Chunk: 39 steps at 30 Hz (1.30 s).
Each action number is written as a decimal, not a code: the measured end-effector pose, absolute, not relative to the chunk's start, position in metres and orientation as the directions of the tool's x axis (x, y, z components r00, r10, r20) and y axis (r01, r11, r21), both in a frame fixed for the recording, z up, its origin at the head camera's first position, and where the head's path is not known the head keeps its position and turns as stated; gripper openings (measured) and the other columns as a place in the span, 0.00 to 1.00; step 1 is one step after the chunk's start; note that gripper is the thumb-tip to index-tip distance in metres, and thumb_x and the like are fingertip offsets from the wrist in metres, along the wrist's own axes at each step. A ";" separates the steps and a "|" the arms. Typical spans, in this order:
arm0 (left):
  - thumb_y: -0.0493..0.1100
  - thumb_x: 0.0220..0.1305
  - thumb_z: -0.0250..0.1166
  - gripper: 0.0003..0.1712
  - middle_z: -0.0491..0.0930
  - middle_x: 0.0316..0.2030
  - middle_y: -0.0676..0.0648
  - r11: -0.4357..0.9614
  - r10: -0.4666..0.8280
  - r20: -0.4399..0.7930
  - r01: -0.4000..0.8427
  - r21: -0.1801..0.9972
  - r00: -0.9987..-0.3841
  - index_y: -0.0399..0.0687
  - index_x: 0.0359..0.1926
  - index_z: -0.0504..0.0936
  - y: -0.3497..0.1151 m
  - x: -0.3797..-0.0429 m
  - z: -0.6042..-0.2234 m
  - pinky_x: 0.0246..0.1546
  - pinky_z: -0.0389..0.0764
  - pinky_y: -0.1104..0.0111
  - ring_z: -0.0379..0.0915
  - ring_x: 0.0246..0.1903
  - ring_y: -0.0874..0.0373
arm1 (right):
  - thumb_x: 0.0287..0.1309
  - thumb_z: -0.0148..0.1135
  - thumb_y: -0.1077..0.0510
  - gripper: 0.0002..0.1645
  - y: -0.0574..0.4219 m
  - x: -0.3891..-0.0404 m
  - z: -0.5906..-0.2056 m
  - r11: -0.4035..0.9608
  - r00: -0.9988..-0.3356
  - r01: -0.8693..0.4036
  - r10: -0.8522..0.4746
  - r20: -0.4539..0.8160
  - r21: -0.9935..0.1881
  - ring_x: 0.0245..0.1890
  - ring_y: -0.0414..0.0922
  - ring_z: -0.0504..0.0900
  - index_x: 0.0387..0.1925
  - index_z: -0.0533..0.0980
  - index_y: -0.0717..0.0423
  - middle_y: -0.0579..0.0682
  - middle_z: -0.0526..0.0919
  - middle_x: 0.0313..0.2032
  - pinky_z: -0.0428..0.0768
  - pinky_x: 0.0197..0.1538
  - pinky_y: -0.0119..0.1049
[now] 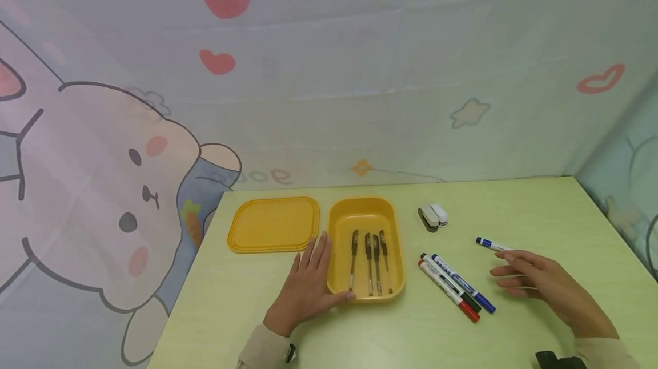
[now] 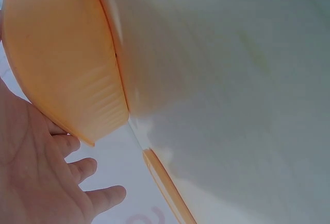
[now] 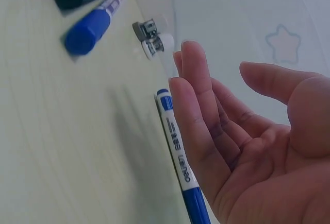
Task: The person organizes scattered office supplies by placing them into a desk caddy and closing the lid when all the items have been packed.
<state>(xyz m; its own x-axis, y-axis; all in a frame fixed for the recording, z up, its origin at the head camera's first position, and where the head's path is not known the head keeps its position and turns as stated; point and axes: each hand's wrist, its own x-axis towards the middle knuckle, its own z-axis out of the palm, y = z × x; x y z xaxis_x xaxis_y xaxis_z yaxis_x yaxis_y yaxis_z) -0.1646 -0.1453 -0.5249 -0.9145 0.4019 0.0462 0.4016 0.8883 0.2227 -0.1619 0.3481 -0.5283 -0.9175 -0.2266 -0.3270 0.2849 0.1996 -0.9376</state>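
Note:
My left hand (image 1: pixel 303 292) rests flat with straight fingers along the left side of a yellow plastic box (image 1: pixel 362 208), its thumb on the near rim. In the left wrist view, the fingers lie against the wall of the box (image 2: pixel 62 44). Several pens (image 1: pixel 368 263) with dark grips and caps lie side by side inside it. At the right, my right hand (image 1: pixel 540 280) hovers with loosely bent fingers and nothing in them. Beneath and beside it lies a white marker with a blue cap (image 3: pixel 180 157), partly hidden by the hand in the head view.
Red (image 1: pixel 449 292), black (image 1: pixel 446 276) and blue (image 1: pixel 465 284) markers lie together between the box and my right hand. A small white-and-black stapler (image 1: pixel 433 216) sits behind them. Left of the box lies a flat yellow lid (image 1: pixel 275 225). A printed curtain (image 1: pixel 329 100) hangs behind the table.

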 end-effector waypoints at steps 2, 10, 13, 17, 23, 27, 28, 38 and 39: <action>0.83 0.59 0.52 0.69 0.34 0.82 0.47 0.889 0.403 0.046 0.403 0.219 -0.914 0.49 0.82 0.32 -0.146 -0.165 -0.525 0.72 0.53 0.38 0.32 0.80 0.47 | 0.77 0.49 0.40 0.38 0.353 -0.161 -0.529 0.202 -0.922 0.286 -0.209 -0.326 -0.937 0.50 0.49 0.88 0.72 0.63 0.64 0.52 0.87 0.52 0.85 0.50 0.41; 0.84 0.58 0.50 0.69 0.34 0.82 0.47 0.890 0.404 0.043 0.403 0.212 -0.914 0.49 0.82 0.32 -0.146 -0.165 -0.525 0.72 0.54 0.38 0.35 0.80 0.44 | 0.76 0.52 0.41 0.33 0.372 -0.163 -0.536 0.159 -0.931 0.306 -0.158 -0.331 -0.938 0.48 0.47 0.89 0.70 0.67 0.57 0.46 0.89 0.48 0.86 0.49 0.41; 0.84 0.58 0.51 0.69 0.34 0.82 0.47 0.889 0.403 0.041 0.402 0.219 -0.914 0.49 0.82 0.32 -0.146 -0.165 -0.525 0.72 0.54 0.38 0.34 0.80 0.45 | 0.76 0.51 0.42 0.29 0.379 -0.162 -0.538 0.143 -0.934 0.295 -0.164 -0.316 -0.945 0.48 0.47 0.89 0.69 0.69 0.54 0.45 0.89 0.49 0.86 0.49 0.41; 0.84 0.58 0.52 0.69 0.34 0.82 0.47 0.888 0.401 0.037 0.399 0.229 -0.915 0.49 0.82 0.32 -0.145 -0.165 -0.524 0.72 0.53 0.38 0.32 0.80 0.46 | 0.77 0.50 0.44 0.24 0.388 -0.162 -0.542 0.116 -0.937 0.293 -0.164 -0.309 -0.949 0.48 0.47 0.89 0.67 0.71 0.48 0.45 0.89 0.49 0.86 0.48 0.40; 0.83 0.59 0.52 0.68 0.36 0.82 0.45 0.885 0.408 0.046 0.408 0.225 -0.912 0.48 0.82 0.33 -0.146 -0.164 -0.523 0.72 0.54 0.38 0.36 0.80 0.43 | 0.77 0.51 0.45 0.15 0.400 -0.162 -0.545 0.052 -0.936 0.315 -0.149 -0.319 -0.948 0.46 0.47 0.89 0.59 0.76 0.35 0.44 0.90 0.47 0.86 0.47 0.40; 0.83 0.59 0.52 0.68 0.36 0.82 0.45 0.885 0.411 0.047 0.411 0.219 -0.911 0.47 0.82 0.34 -0.146 -0.165 -0.523 0.71 0.55 0.38 0.37 0.80 0.42 | 0.78 0.51 0.48 0.13 0.406 -0.162 -0.548 0.001 -0.940 0.313 -0.146 -0.310 -0.950 0.45 0.48 0.90 0.56 0.78 0.33 0.45 0.90 0.46 0.86 0.46 0.41; 0.83 0.60 0.53 0.68 0.36 0.82 0.45 0.885 0.410 0.047 0.410 0.219 -0.911 0.47 0.82 0.34 -0.146 -0.165 -0.523 0.71 0.55 0.38 0.37 0.80 0.42 | 0.78 0.51 0.48 0.12 0.408 -0.162 -0.549 -0.002 -0.940 0.315 -0.141 -0.312 -0.949 0.45 0.47 0.90 0.55 0.78 0.32 0.45 0.90 0.46 0.86 0.46 0.41; 0.84 0.58 0.51 0.69 0.35 0.82 0.46 0.890 0.402 0.036 0.400 0.218 -0.915 0.47 0.82 0.35 -0.145 -0.165 -0.523 0.72 0.54 0.38 0.35 0.80 0.44 | 0.77 0.52 0.48 0.11 0.416 -0.160 -0.554 -0.082 -0.933 0.350 -0.125 -0.339 -0.933 0.44 0.47 0.90 0.49 0.79 0.30 0.45 0.90 0.44 0.86 0.46 0.41; 0.84 0.58 0.51 0.69 0.35 0.82 0.46 0.891 0.401 0.035 0.399 0.218 -0.915 0.46 0.82 0.36 -0.145 -0.165 -0.523 0.72 0.54 0.38 0.34 0.80 0.45 | 0.77 0.52 0.49 0.11 0.417 -0.160 -0.554 -0.089 -0.931 0.355 -0.126 -0.343 -0.930 0.44 0.47 0.90 0.48 0.80 0.29 0.46 0.90 0.44 0.86 0.46 0.41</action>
